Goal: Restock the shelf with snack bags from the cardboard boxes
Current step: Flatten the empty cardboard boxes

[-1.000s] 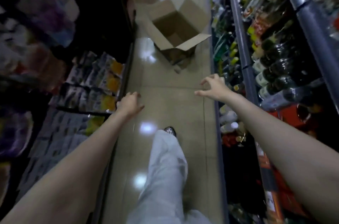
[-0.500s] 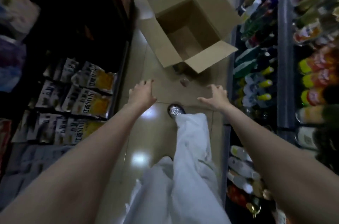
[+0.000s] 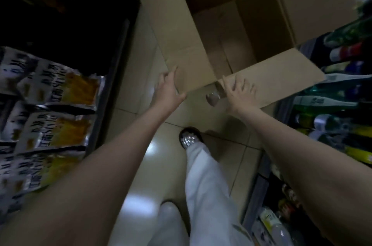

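— Box (image 3: 221,44)?
— Open, on the floor (image 3: 138,76) in the aisle, between the two shelf runs. Four flaps folded outward. Inside bare cardboard, no bags visible in it.

— Left hand (image 3: 168,89)?
— At the near corner of the box's left flap. Fingers reaching up along the flap's outer edge, thumb spread toward the near edge. Touching the cardboard, loosely wrapped at the corner; hard to call a firm grip through the blur.

— Right hand (image 3: 240,92)?
— Flat on the near flap, close to its left end. Fingers spread and fairly straight, pressing on top of the cardboard, not curled around anything.

— Anything under that flap?
— Something small and greyish (image 3: 213,99) on the floor, just beside the right hand and below the flap's corner. Too blurred to name.

— Snack bags (image 3: 60,92)?
— On the left shelf, stacked in rows, silver-white with yellow panels and dark lettering. Well apart from the box, near the left forearm. Upper part of that shelf too dark to read.

— Right side?
— Bottles (image 3: 330,102) lying neck-outward along the right shelf, green, white and yellow among them, close to the box's right flap.

— Below the hands?
— White trouser leg (image 3: 205,181) stepping forward, dark shiny shoe (image 3: 189,139) on the glossy tiles, short of the box. Light reflections on the floor beside it.
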